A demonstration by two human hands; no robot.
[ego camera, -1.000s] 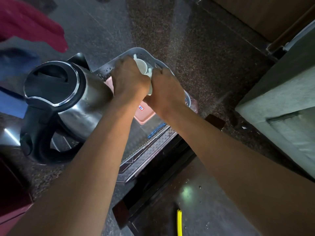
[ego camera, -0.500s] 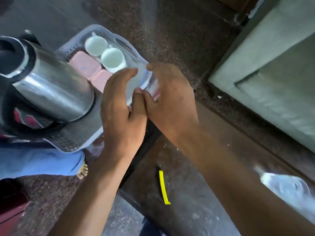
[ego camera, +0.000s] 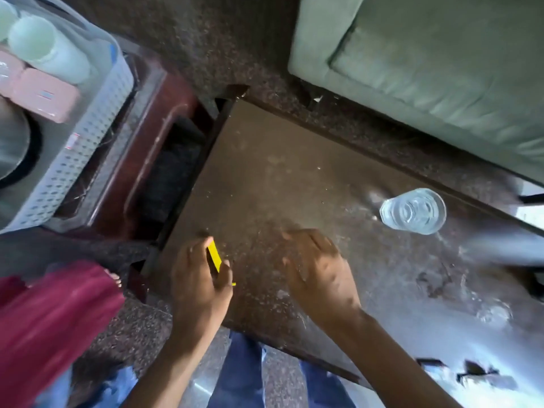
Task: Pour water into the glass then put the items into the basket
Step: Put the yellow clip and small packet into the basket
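Note:
A clear glass (ego camera: 413, 212) holding water stands upright on the brown table (ego camera: 265, 178), right of centre. My left hand (ego camera: 201, 279) is at the table's near left corner, fingers and thumb curled round a small yellow strip (ego camera: 214, 256) that lies there. Beside it my right hand (ego camera: 319, 267) hovers low over the tabletop with relaxed fingers and holds nothing. The white perforated basket (ego camera: 97, 128) sits at the upper left on a dark red stool (ego camera: 153, 119). It holds two pale cups (ego camera: 44, 45), pink boxes (ego camera: 45, 94) and the steel kettle (ego camera: 11, 142).
A green sofa (ego camera: 426, 69) runs along the far side of the table. Another person's red garment (ego camera: 50, 319) and bare toes show at the left on the speckled floor (ego camera: 206, 39). My blue jeans (ego camera: 241, 375) are below the table's near edge.
Both hands left the basket and came down over the table. My view swung right, bringing the glass into sight. My left hand now closes on the yellow strip.

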